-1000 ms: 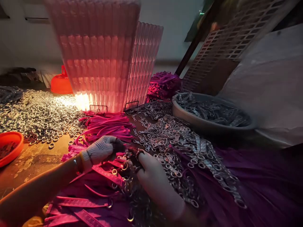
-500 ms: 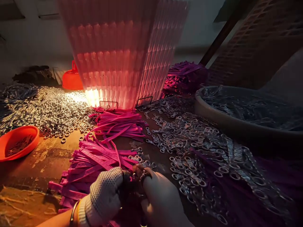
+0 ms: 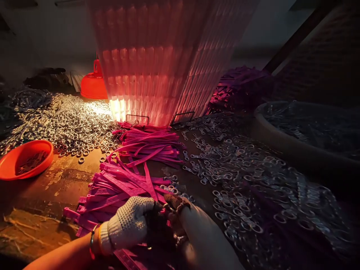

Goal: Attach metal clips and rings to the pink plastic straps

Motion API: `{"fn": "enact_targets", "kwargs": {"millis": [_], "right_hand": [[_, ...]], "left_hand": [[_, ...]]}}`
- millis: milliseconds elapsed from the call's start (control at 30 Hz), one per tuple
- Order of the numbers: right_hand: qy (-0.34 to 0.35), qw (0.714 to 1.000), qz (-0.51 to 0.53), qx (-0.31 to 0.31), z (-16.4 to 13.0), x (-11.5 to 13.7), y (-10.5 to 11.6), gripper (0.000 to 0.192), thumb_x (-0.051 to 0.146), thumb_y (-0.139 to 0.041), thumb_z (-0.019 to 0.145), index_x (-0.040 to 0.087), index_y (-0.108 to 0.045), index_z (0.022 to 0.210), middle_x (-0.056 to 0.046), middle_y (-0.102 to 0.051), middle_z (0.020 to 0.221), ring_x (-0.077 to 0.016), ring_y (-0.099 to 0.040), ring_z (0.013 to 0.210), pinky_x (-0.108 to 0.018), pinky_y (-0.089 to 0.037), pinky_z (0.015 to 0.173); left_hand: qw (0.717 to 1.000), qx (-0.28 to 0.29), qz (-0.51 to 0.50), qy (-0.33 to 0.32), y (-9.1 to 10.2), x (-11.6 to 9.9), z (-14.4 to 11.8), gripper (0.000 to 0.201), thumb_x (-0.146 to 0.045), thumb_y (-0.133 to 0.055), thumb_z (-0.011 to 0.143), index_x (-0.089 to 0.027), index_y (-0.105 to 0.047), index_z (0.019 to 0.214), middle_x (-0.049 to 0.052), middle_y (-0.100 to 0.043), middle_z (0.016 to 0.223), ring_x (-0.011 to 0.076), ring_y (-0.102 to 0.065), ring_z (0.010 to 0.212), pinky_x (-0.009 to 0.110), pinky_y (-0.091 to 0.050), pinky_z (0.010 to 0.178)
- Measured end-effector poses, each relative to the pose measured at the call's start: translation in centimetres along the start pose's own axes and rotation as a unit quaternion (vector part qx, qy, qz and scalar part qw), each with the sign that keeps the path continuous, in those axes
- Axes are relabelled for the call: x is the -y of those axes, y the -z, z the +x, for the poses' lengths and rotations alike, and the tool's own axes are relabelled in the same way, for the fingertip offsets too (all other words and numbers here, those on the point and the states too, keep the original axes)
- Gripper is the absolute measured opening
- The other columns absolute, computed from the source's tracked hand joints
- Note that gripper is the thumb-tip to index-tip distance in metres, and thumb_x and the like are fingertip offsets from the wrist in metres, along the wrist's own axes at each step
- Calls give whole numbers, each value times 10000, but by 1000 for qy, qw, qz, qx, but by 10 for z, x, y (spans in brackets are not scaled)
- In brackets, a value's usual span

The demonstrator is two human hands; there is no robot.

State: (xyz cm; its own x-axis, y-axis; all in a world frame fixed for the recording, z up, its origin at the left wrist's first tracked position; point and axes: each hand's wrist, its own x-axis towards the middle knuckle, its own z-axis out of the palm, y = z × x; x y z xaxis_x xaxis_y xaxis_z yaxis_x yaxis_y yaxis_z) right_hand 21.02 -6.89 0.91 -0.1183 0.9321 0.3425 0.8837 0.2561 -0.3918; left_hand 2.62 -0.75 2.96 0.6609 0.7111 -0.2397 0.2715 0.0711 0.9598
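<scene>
My left hand [image 3: 128, 225], in a white dotted knit glove, and my gloved right hand [image 3: 197, 236] meet low in the middle of the head view, fingertips pressed together on a pink strap [image 3: 149, 183] and a small metal ring [image 3: 165, 207]. The strap rises from between my fingers toward a pile of pink straps [image 3: 120, 187] on the wooden table. A wide heap of metal clasps [image 3: 247, 176] lies just right of my right hand. What exactly sits between the fingertips is partly hidden.
A glowing ribbed pink lampshade [image 3: 165, 63] stands at the back. Loose metal rings [image 3: 70, 123] spread at the left, with an orange bowl [image 3: 11, 168] and an orange lid [image 3: 94, 84]. A grey basin [image 3: 295, 150] of metal parts sits at the right.
The view has shifted left and down across the frames. Both hands stay joined on the strap and ring, now lower in the frame, with the strap pulled up out of the pile.
</scene>
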Motion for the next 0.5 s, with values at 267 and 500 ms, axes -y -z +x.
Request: {"fn": "enact_targets", "kwargs": {"millis": [267,500], "right_hand": [[-23,985,-127,116,7,10,7,269,-12,-487,541,208,-578,666,-26,-648,559,-174,-590,504,-293,-277,515],[69,983,-170,21,-3,12,-2,165,50,-547,584,207,-500,566,-25,-563,462,-159,-493,416,-332,-135,504]], "left_hand": [[996,-8,90,17,-6,1,-8,174,-214,-507,859,-129,-638,781,15,-619,700,110,-504,613,193,-341,502],[986,7,166,-14,-3,8,-4,141,-189,-538,821,-134,-664,785,1,-605,686,99,-483,607,194,-330,525]]}}
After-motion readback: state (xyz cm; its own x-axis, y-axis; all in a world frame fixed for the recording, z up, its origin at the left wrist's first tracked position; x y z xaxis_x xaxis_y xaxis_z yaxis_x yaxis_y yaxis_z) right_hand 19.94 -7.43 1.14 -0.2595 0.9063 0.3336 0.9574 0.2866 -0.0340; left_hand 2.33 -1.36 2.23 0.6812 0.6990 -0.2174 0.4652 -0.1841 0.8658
